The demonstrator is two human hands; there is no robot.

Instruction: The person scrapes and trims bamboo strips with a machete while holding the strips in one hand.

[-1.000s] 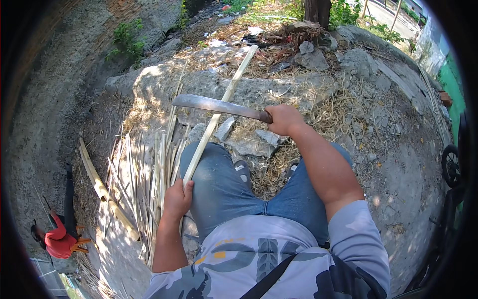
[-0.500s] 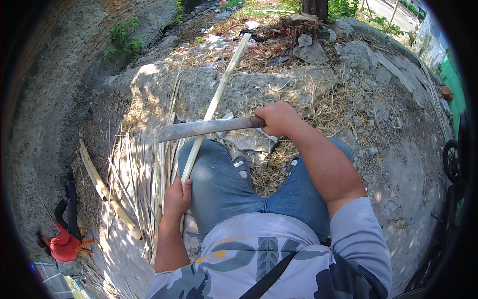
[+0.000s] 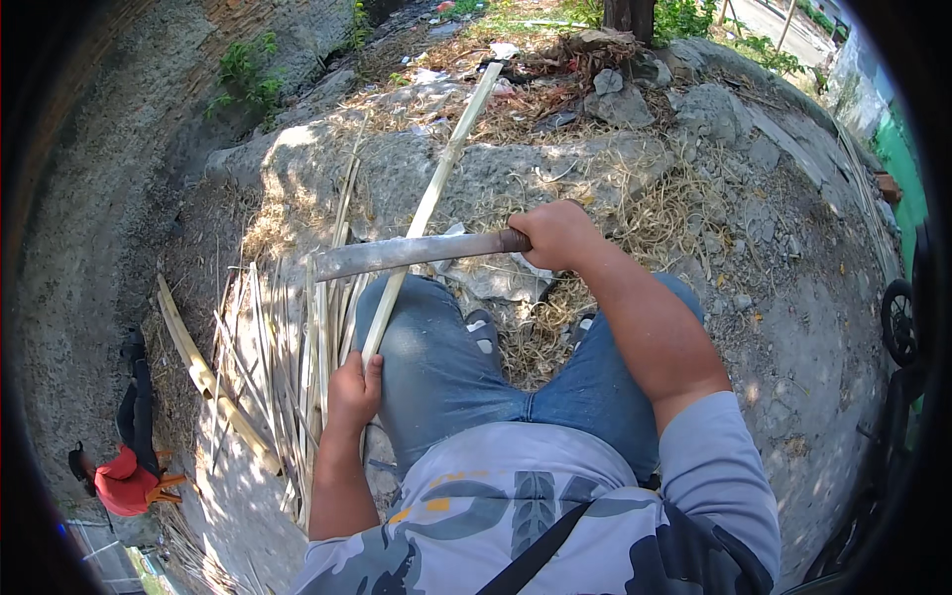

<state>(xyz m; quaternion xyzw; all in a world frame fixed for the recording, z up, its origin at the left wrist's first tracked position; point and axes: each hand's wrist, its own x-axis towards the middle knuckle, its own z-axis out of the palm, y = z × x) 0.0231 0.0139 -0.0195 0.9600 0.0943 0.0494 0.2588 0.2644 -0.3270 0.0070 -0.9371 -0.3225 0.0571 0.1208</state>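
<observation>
My left hand [image 3: 354, 395] is closed around the lower end of a long pale bamboo strip [image 3: 436, 183], which slants up and away over my left thigh. In my right hand [image 3: 560, 235] is the dark handle of a machete [image 3: 416, 253]. Its broad grey blade lies across the strip just beyond my left knee, pointing left. Blade and strip appear to touch where they cross. Several more split bamboo strips [image 3: 288, 387] lie on the ground to the left of my leg.
Thicker bamboo pieces [image 3: 213, 382] lie farther left. A person in a red top [image 3: 124, 481] sits on an orange stool [image 3: 171, 488] at the far left. Curly shavings [image 3: 684, 213] cover the ground ahead, near a stone slab [image 3: 476, 169]. A wheel [image 3: 897, 319] stands at the right.
Both my hands, the strip and the machete stay almost where they were; the strip's far end shifts very slightly. The person at the left has changed posture, head and arms moving.
</observation>
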